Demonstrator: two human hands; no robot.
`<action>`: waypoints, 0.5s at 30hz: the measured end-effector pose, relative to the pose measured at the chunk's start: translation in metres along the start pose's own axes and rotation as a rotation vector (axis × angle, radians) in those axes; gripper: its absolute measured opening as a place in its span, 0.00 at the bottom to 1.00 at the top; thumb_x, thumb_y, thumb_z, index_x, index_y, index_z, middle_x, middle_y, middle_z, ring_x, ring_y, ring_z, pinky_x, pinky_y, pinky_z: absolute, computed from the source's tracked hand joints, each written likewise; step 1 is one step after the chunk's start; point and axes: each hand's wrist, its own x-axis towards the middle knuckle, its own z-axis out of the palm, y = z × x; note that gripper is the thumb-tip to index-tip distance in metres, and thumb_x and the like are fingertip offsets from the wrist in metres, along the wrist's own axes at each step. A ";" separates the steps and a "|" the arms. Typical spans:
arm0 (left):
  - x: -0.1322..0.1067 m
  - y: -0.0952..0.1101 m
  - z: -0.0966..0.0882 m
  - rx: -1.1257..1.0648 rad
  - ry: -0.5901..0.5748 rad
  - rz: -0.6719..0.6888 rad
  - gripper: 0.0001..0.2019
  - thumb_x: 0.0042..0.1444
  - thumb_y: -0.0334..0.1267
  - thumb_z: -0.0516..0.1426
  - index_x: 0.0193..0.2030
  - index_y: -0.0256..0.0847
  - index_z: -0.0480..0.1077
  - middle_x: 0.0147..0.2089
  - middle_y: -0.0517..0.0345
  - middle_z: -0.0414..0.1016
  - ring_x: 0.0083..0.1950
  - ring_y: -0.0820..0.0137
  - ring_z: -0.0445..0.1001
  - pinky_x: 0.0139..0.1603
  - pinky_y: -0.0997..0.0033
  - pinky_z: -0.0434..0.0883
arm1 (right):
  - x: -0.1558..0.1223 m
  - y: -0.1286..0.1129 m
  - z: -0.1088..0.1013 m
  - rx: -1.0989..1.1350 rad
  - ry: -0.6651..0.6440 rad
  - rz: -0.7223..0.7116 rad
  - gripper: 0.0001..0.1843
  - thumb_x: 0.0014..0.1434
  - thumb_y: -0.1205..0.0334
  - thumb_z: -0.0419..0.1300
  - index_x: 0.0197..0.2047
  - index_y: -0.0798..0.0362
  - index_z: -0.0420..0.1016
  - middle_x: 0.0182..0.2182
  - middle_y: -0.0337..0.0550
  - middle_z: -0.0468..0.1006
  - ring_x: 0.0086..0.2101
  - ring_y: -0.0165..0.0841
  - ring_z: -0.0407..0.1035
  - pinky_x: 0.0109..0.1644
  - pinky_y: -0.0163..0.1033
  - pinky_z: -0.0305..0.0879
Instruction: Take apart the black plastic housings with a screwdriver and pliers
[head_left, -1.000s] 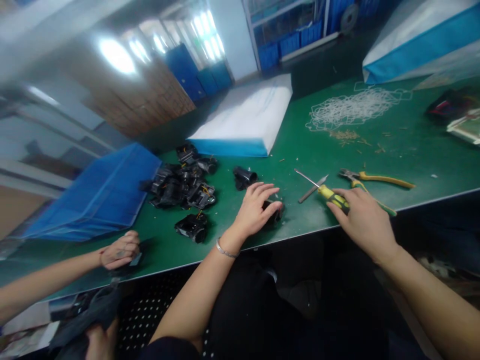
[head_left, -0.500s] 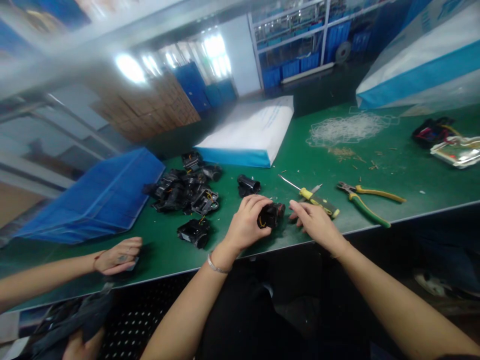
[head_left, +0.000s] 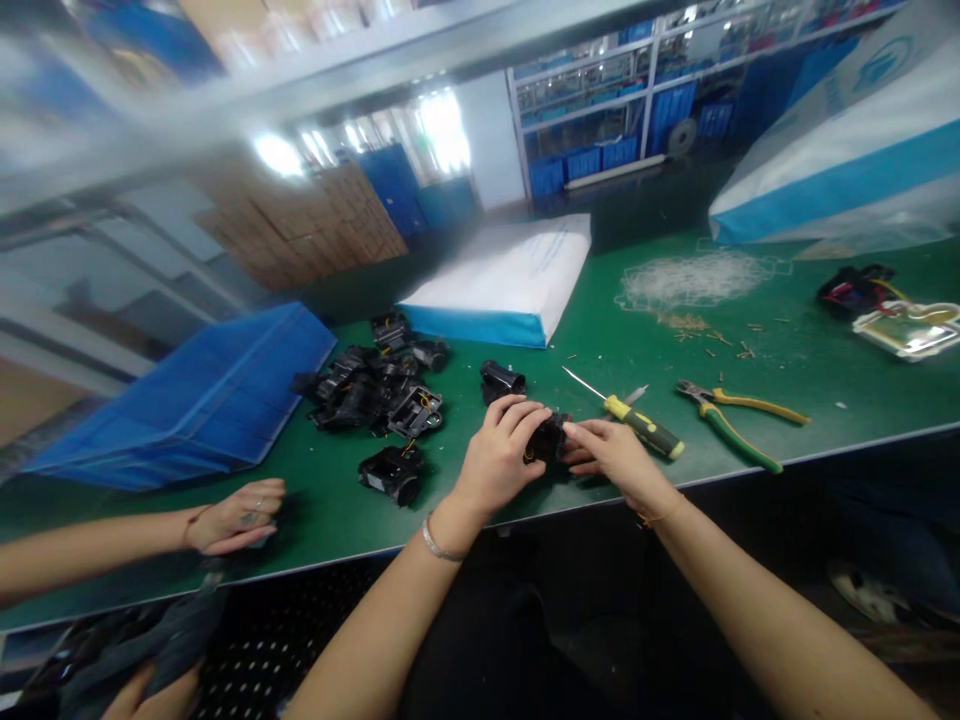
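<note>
My left hand (head_left: 504, 447) is wrapped round a black plastic housing (head_left: 547, 438) near the table's front edge. From the other side, my right hand (head_left: 609, 455) has its fingers closed on the right end of the same housing, and they partly hide it. Just behind lies another black part (head_left: 501, 381) with a round barrel. A screwdriver (head_left: 643, 425) with a yellow and dark handle rests right of my right hand. Farther right are cutting pliers (head_left: 731, 415) with green and yellow handles, their jaws apart. A single black housing (head_left: 391, 473) lies left of my left hand.
A pile of black housings (head_left: 367, 390) sits beside a blue bin (head_left: 187, 400). Behind are a white and blue package (head_left: 499, 280), tangled clear strands (head_left: 694, 280) and scattered small pins (head_left: 716, 338). At left, a co-worker's hand (head_left: 238, 518) rests on the table.
My right hand has moved left from beside the screwdriver onto the right end of the housing. My left hand keeps its hold. The camera view has shifted slightly.
</note>
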 end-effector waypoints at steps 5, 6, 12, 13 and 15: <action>-0.001 -0.005 0.004 -0.029 0.003 -0.026 0.31 0.43 0.28 0.62 0.57 0.47 0.64 0.57 0.55 0.69 0.63 0.57 0.60 0.62 0.52 0.67 | -0.001 0.004 -0.002 -0.023 0.061 -0.227 0.29 0.45 0.61 0.70 0.52 0.48 0.71 0.56 0.48 0.71 0.52 0.40 0.69 0.56 0.47 0.68; -0.001 -0.005 0.004 -0.026 0.007 -0.021 0.31 0.44 0.28 0.61 0.58 0.47 0.64 0.58 0.55 0.69 0.64 0.57 0.60 0.63 0.51 0.66 | -0.001 0.005 -0.002 0.000 0.069 -0.221 0.32 0.46 0.60 0.69 0.55 0.47 0.69 0.57 0.48 0.69 0.52 0.39 0.69 0.56 0.46 0.68; -0.001 -0.004 0.002 0.033 0.023 0.062 0.31 0.46 0.26 0.60 0.58 0.46 0.63 0.60 0.56 0.68 0.66 0.58 0.56 0.64 0.53 0.66 | 0.006 0.009 -0.001 0.059 -0.005 -0.034 0.26 0.60 0.43 0.54 0.43 0.59 0.74 0.30 0.53 0.79 0.31 0.42 0.77 0.36 0.51 0.76; 0.000 -0.004 0.002 0.043 0.023 0.068 0.31 0.46 0.26 0.60 0.58 0.46 0.63 0.60 0.56 0.68 0.66 0.58 0.56 0.64 0.53 0.66 | 0.006 0.008 -0.001 0.054 -0.001 -0.057 0.23 0.58 0.45 0.57 0.41 0.58 0.75 0.31 0.52 0.79 0.32 0.42 0.77 0.38 0.52 0.76; 0.000 -0.004 0.002 0.056 0.025 0.067 0.31 0.45 0.25 0.60 0.58 0.46 0.63 0.59 0.56 0.69 0.66 0.58 0.57 0.64 0.52 0.66 | 0.003 0.006 -0.002 0.048 0.048 -0.142 0.21 0.51 0.53 0.66 0.45 0.54 0.73 0.42 0.50 0.78 0.44 0.41 0.75 0.51 0.49 0.72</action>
